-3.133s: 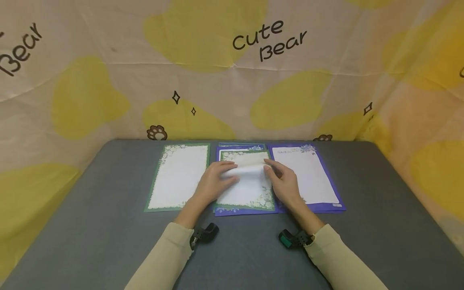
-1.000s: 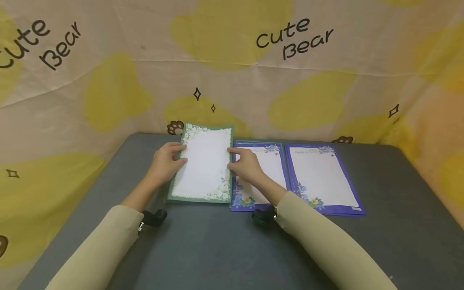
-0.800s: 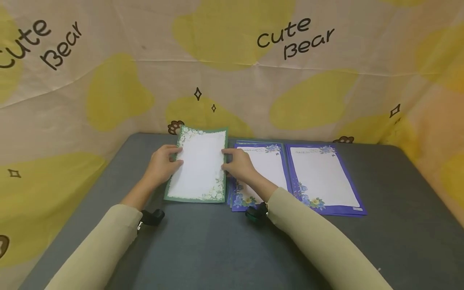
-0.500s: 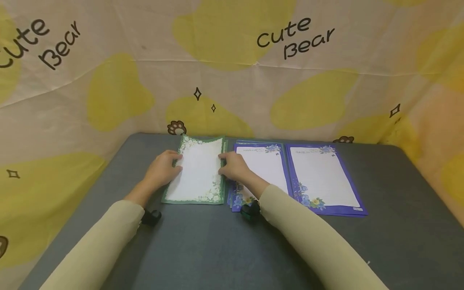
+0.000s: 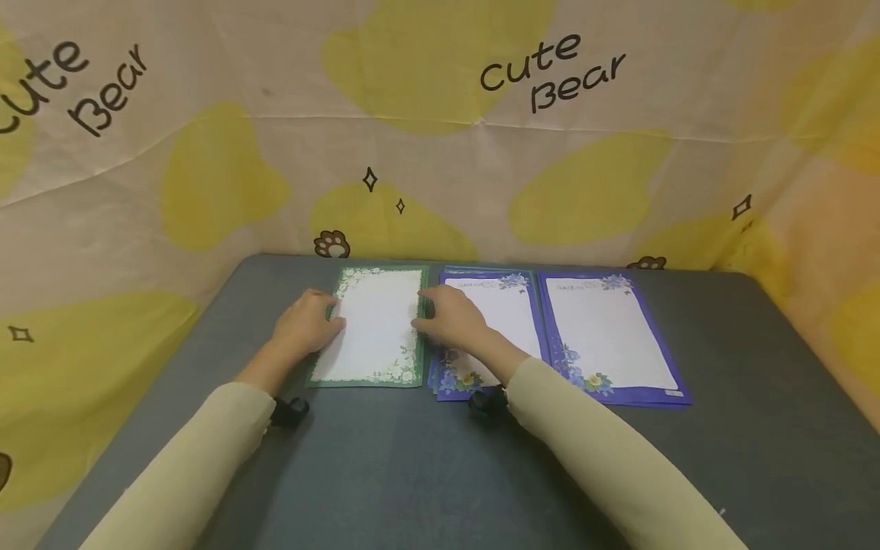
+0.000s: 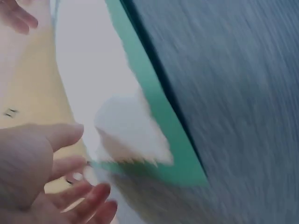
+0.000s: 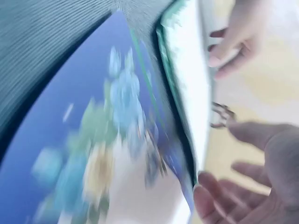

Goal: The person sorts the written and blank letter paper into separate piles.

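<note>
A sheet of letter paper (image 5: 376, 325) with a green floral border lies flat on top of other green-edged paper at the left of the row. Beside its left edge, my left hand (image 5: 305, 319) has thumb and fingers apart, the thumb tip over the margin. Along the opposite edge is my right hand (image 5: 450, 313), its thumb and fingers spread, nothing pinched between them in the right wrist view. That hand and forearm partly cover the middle stack of blue-purple floral paper (image 5: 505, 321). Both wrist views are blurred.
Another blue-purple bordered stack (image 5: 612, 336) lies at the right of the row. Everything rests on a dark grey table (image 5: 385, 473). A patterned cloth backdrop (image 5: 426, 168) rises behind the table's far edge.
Both hands carried the green-bordered sheet from above the middle stack to the left. Its raised far end came down until the sheet lay flat, and the fingers loosened from its edges.
</note>
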Demonstrator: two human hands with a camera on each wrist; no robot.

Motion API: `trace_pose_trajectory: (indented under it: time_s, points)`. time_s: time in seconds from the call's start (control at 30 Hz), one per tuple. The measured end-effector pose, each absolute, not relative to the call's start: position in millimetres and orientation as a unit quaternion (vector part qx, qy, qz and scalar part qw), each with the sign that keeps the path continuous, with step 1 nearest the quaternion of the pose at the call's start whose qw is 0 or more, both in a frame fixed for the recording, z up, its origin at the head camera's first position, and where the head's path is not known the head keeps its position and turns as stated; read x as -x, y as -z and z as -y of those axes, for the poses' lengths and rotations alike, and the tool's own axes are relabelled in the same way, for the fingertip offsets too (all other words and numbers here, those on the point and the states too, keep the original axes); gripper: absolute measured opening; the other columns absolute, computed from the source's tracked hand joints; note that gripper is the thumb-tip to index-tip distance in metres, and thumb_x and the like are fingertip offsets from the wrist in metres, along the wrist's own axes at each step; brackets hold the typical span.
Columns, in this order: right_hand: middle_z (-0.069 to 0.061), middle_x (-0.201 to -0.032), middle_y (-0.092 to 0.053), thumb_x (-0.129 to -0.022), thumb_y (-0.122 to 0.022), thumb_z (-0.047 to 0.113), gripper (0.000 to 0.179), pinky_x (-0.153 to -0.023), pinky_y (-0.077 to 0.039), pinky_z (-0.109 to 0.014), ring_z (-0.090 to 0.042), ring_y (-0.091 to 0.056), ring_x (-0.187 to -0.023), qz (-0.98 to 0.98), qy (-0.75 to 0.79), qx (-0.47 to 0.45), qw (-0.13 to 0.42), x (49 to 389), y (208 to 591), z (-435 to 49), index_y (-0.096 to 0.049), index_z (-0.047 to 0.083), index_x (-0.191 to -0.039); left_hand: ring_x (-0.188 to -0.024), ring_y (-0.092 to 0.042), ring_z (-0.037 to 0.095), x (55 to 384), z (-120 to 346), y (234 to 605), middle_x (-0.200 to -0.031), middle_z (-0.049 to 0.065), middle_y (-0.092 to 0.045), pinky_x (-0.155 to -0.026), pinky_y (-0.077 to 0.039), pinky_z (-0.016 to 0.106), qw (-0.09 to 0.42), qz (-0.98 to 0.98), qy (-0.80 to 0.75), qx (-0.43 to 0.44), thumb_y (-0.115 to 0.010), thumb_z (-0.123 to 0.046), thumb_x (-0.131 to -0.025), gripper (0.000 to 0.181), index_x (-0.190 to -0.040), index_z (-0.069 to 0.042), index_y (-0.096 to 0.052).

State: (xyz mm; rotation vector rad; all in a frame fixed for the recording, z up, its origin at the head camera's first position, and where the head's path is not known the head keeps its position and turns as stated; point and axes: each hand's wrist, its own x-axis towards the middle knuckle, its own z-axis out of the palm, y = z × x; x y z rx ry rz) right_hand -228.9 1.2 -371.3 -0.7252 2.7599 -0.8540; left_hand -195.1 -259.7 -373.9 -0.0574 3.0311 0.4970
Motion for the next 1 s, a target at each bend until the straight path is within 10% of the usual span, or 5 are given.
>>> trace_pose_trajectory:
  time_s: [0.5, 0.77, 1.0]
  points:
    - [-0.009, -0.131, -0.07, -0.092, -0.073, 0.035, 0.047, -0.101, -0.053, -0.052, -0.031, -0.066, -0.12, -0.911, 0.316, 0.262, 0.049, 208.0, 373.1, -120.4, -0.068, 0.011, -0.132, -0.135, -0.052, 0.041, 186.0, 161.5, 381.4, -0.146, 0.021, -0.055, -0.112, -0.044, 0.057, 0.005, -0.963, -0.256, -0.084, -0.066, -0.033, -0.097, 0.05, -0.138, -0.005, -0.061]
    - [-0.008, -0.1, -0.078, -0.087, -0.081, 0.026, 0.035, -0.074, -0.054, -0.034, -0.02, -0.067, -0.084, -0.914, 0.326, 0.241, 0.007, 208.2, 394.7, -146.8, -0.076, 0.008, -0.117, -0.148, -0.04, 0.036, 194.1, 118.0, 393.7, -0.156, 0.015, -0.047, -0.121, -0.035, 0.053, 0.017, -0.95, -0.282, -0.134, -0.074, -0.039, -0.091, 0.061, -0.143, -0.01, -0.057]
    - [-0.016, -0.151, -0.054, -0.079, -0.085, 0.044, 0.079, -0.118, -0.036, -0.059, -0.039, -0.046, -0.143, -0.926, 0.272, 0.262, -0.012, 216.0, 413.0, -154.8, -0.058, 0.006, -0.143, -0.155, -0.03, 0.029, 200.2, 101.1, 402.5, -0.165, 0.009, -0.036, -0.125, -0.028, 0.05, 0.025, -0.953, -0.248, -0.173, -0.075, -0.052, -0.086, 0.077, -0.149, -0.017, -0.051]
